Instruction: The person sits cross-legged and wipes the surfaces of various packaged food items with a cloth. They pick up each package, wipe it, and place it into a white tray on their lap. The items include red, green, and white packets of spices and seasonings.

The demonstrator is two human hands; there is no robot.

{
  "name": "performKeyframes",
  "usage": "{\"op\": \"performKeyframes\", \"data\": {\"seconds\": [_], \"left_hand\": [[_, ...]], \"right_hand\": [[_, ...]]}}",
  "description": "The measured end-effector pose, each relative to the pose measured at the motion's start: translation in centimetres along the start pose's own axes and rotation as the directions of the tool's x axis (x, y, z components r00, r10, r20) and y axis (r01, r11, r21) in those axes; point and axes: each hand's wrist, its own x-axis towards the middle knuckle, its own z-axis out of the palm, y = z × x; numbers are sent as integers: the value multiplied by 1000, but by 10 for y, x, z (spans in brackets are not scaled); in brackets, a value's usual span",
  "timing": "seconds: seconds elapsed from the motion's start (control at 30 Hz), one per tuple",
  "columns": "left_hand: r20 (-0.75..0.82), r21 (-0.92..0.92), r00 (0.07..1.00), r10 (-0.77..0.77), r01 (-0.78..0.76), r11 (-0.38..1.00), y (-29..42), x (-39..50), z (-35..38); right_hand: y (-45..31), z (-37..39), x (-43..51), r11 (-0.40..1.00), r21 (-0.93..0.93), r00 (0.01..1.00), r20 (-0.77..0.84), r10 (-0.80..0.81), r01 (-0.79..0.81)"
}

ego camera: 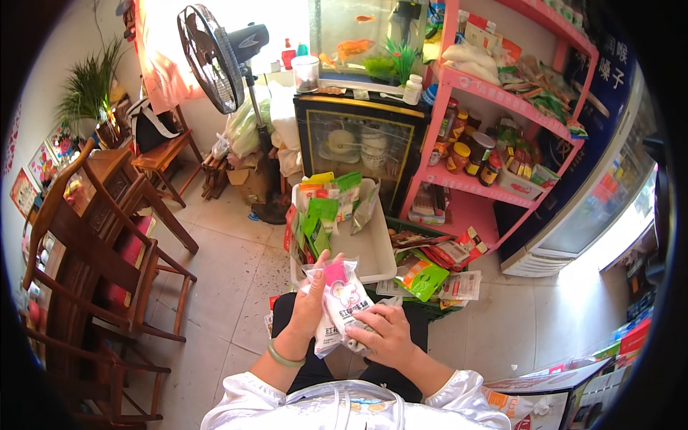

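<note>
My left hand (312, 306) grips two white plastic packets printed with a pink figure and dark writing. The upper packet (344, 295) overlaps the lower packet (327, 336), and the left thumb lies along their edge. In my right hand (389, 328) is a crumpled grey cloth (359, 339), pressed against the front of the upper packet. Just beyond my hands stands a white plastic bin (357, 263). Green pouches (321, 217) and other coloured packets are upright along its left and far sides, with a silvery pouch (368, 209) at its right wall.
Right of the bin, a dark green crate (457, 309) holds piled packets (424, 274). Behind stand a glass-fronted cabinet (357, 140) and a pink shelf (484, 185) with jars. A pedestal fan (212, 59) is at back left, wooden chairs (102, 258) at left, an open box (543, 408) at lower right.
</note>
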Motion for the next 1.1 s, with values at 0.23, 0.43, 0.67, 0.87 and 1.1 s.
{"op": "performKeyframes", "data": {"seconds": [0.23,0.43,0.67,0.87,1.1], "left_hand": [[-17,-31,998,61,-61,998,1,-2,-13],[147,531,989,-1,-78,844,-13,-16,1],[130,399,990,60,-107,911,-49,-51,-12],[25,130,996,-85,81,988,-35,-45,9],[165,39,971,-171,167,985,0,-15,-14]], "right_hand": [[0,-17,-4,648,644,912,244,329,-406],[-15,1,43,878,319,917,-63,394,-356],[7,34,37,907,168,907,-110,406,-385],[105,73,-15,487,592,554,-81,829,-642],[69,26,-27,401,581,703,520,485,-708]]}}
